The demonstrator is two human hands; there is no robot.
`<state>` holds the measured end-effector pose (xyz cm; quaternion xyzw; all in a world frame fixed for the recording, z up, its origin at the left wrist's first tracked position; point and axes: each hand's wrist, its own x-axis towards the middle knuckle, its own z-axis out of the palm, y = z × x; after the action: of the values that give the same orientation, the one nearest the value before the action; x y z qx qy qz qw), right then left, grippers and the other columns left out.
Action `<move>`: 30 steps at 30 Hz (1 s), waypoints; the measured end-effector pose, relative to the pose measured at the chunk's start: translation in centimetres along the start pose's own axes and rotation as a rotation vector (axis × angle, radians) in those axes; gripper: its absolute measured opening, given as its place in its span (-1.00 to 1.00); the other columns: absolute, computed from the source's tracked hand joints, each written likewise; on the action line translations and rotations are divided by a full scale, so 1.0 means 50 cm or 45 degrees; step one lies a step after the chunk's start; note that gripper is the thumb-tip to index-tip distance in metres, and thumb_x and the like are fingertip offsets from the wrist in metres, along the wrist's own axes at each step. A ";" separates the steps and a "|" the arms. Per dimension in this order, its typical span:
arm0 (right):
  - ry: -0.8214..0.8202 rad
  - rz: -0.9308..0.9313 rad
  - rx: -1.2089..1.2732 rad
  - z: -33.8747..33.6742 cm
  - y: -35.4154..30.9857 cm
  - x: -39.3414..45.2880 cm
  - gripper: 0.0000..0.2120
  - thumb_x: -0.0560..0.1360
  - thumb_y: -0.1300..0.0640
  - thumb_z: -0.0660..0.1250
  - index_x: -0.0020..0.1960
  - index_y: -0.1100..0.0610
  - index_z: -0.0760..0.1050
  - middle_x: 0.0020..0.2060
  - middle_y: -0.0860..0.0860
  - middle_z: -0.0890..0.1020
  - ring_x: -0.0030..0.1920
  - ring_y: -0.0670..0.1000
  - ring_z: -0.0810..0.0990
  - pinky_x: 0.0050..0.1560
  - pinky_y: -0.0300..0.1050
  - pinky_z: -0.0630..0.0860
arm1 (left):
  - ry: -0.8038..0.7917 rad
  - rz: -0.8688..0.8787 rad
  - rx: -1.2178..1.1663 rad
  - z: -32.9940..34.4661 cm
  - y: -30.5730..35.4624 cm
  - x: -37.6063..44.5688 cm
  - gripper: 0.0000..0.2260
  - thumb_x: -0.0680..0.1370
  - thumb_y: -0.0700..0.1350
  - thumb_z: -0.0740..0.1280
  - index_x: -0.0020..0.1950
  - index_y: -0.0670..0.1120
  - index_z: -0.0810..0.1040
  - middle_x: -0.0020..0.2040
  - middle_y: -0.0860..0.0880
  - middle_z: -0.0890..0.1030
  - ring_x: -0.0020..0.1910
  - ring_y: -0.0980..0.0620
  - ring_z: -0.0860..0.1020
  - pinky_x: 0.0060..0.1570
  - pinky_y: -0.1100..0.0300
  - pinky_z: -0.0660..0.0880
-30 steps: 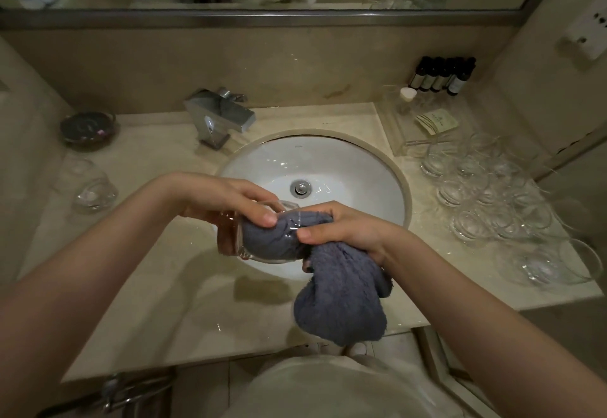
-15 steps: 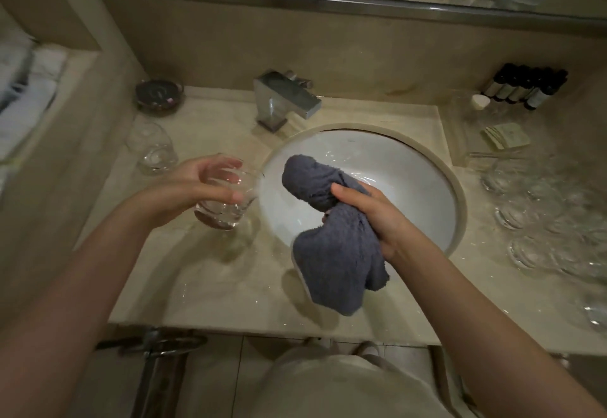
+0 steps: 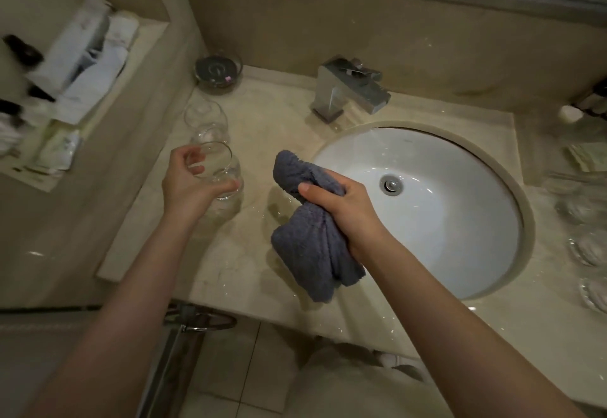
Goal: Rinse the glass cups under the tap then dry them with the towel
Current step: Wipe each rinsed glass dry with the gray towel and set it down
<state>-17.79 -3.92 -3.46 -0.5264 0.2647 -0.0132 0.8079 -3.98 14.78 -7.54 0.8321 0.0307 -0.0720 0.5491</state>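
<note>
My left hand (image 3: pixel 187 184) grips a clear glass cup (image 3: pixel 220 171) upright, low over the counter left of the sink. Just behind it a second glass cup (image 3: pixel 206 122) stands on the counter. My right hand (image 3: pixel 345 207) holds a bunched grey towel (image 3: pixel 312 246) above the counter at the sink's left rim; the towel hangs down below my fist. The white sink (image 3: pixel 460 220) is to the right, and the chrome tap (image 3: pixel 348 89) stands behind it with no water running. Several more glass cups (image 3: pixel 588 220) sit blurred at the right edge.
A dark round dish (image 3: pixel 218 71) sits at the back left of the counter (image 3: pixel 249 273). A recessed shelf on the left holds white packets (image 3: pixel 82 66). Small bottles (image 3: pixel 591 102) and a folded packet (image 3: pixel 588 154) are at the far right. A mirror runs along the top.
The towel came out of the cup. My left hand carried the cup left, away from the sink, down beside the other glass. My right hand stayed by the sink rim with the towel.
</note>
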 end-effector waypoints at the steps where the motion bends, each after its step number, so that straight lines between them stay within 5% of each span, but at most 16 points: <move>1: 0.013 -0.009 -0.021 0.005 0.001 0.005 -0.75 0.48 0.31 0.42 0.15 0.18 0.62 -0.12 0.06 0.71 -0.15 -0.02 0.66 -0.09 -0.18 0.58 | 0.027 0.002 0.013 -0.002 -0.005 0.005 -0.24 0.07 -0.02 0.56 0.22 0.06 0.38 0.18 0.09 0.48 0.10 0.10 0.50 0.02 0.24 0.46; 9: 0.086 -0.039 -0.135 0.013 0.026 0.035 -0.63 0.45 0.25 0.47 0.25 0.15 0.60 0.07 0.09 0.70 0.12 0.08 0.66 0.18 -0.07 0.56 | 0.169 -0.071 0.064 -0.014 -0.048 0.034 -0.22 0.22 -0.23 0.66 0.35 -0.14 0.37 0.28 -0.07 0.50 0.11 0.03 0.47 0.08 0.20 0.43; 30: 0.133 -0.125 -0.406 0.076 0.057 0.097 -0.63 0.43 0.16 0.51 0.22 -0.04 0.61 0.07 -0.09 0.69 0.11 -0.11 0.64 0.26 0.00 0.53 | 0.177 -0.136 0.100 -0.006 -0.052 0.122 -0.21 0.25 -0.25 0.64 0.38 -0.17 0.33 0.31 -0.06 0.47 0.16 0.01 0.46 0.13 0.22 0.42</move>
<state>-12.66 -0.89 -6.77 -0.6588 0.2790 -0.0378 0.6976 1.74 15.89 -10.72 0.8532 0.1102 -0.0445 0.5078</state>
